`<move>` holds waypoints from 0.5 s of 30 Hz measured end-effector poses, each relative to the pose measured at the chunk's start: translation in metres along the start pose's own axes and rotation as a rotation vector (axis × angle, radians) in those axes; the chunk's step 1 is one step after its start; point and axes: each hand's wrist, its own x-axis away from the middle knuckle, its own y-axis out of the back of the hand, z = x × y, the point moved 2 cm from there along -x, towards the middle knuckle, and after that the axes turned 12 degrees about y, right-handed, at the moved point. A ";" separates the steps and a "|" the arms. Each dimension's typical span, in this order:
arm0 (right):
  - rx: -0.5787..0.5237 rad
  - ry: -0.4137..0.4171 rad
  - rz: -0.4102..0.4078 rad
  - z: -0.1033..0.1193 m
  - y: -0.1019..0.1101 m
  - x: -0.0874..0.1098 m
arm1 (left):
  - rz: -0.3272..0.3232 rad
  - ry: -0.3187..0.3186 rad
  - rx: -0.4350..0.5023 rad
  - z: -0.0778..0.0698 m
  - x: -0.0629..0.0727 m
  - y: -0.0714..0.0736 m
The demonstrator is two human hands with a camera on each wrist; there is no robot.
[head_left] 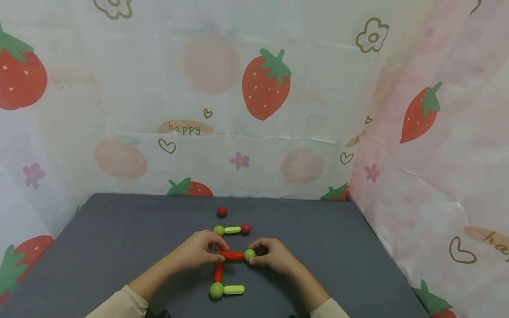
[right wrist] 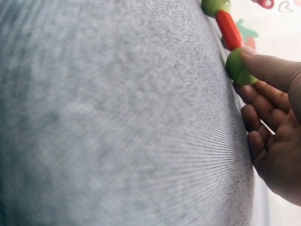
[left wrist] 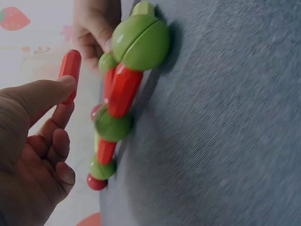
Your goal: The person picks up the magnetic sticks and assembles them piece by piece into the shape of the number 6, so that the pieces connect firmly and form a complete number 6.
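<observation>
My left hand pinches a red rod between thumb and fingers, raised off the table in the left wrist view. My right hand grips a green ball by thumb and fingertips. Another red rod runs from that ball to a middle green ball, which the left hand mostly hides from the head view. Red rods also join the middle ball to a near green ball and a far green ball. Each of those carries a pale green rod pointing right.
On the far pale green rod sits a dark red ball. A loose red ball lies beyond the assembly. The near pale green rod has a bare end. Strawberry-print cloth hangs behind the grey table.
</observation>
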 end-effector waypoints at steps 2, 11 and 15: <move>-0.003 0.000 0.002 0.000 0.000 0.001 | 0.002 -0.017 0.004 -0.001 -0.001 -0.005; -0.013 0.003 0.007 0.001 0.000 0.001 | -0.020 -0.050 0.003 -0.003 -0.005 -0.025; -0.015 0.002 0.007 0.001 0.001 0.001 | -0.012 -0.075 -0.011 -0.004 -0.008 -0.032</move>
